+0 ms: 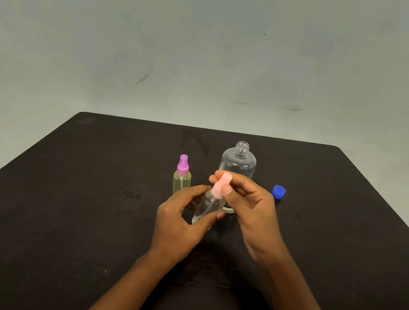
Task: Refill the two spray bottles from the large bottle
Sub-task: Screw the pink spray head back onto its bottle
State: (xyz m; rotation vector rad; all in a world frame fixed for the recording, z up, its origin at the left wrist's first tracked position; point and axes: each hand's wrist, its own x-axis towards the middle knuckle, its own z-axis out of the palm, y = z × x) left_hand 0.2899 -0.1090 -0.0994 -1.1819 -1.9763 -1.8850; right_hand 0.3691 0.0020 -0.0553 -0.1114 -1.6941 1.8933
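The left hand (177, 226) gripped the tilted clear spray bottle (207, 209); the right hand (249, 203) pinched its pink sprayer top (221, 185), seemingly seated, above the table (58, 213).

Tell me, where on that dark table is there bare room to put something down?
The black table is bare left of the yellow spray bottle with purple top and right of the blue cap. It is crowded mid-table around the uncapped large clear bottle and both hands.
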